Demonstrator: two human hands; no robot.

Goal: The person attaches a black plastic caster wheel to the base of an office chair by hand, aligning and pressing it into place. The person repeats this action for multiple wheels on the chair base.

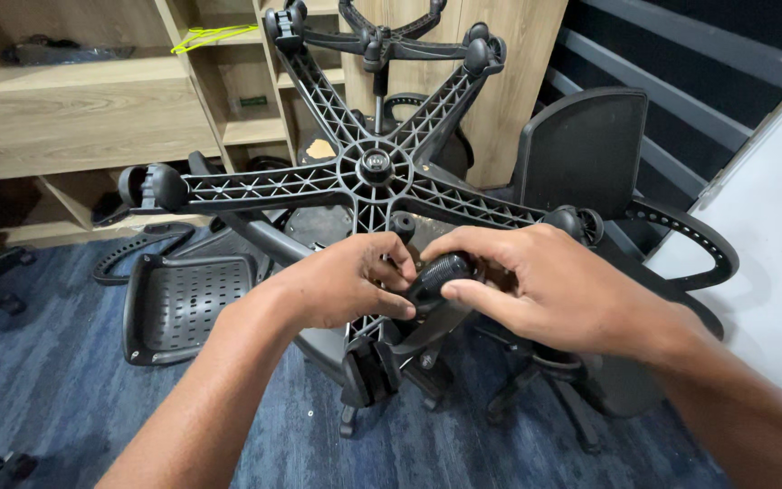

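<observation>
A black five-armed chair base (373,167) stands upside-down in front of me, ribbed arms spread out, with caster wheels on the left arm (151,187), the right arm (572,222) and the two upper arms. My left hand (341,285) grips the end of the nearest arm. My right hand (536,281) is closed around a black caster wheel (441,272) held against that arm end. My fingers hide the joint between wheel and arm.
A perforated black seat pan (183,303) lies on the blue carpet at left. A black chair backrest (581,145) and curved armrest (690,240) stand at right. Wooden shelves (83,109) fill the back left. A white surface (771,226) borders the right.
</observation>
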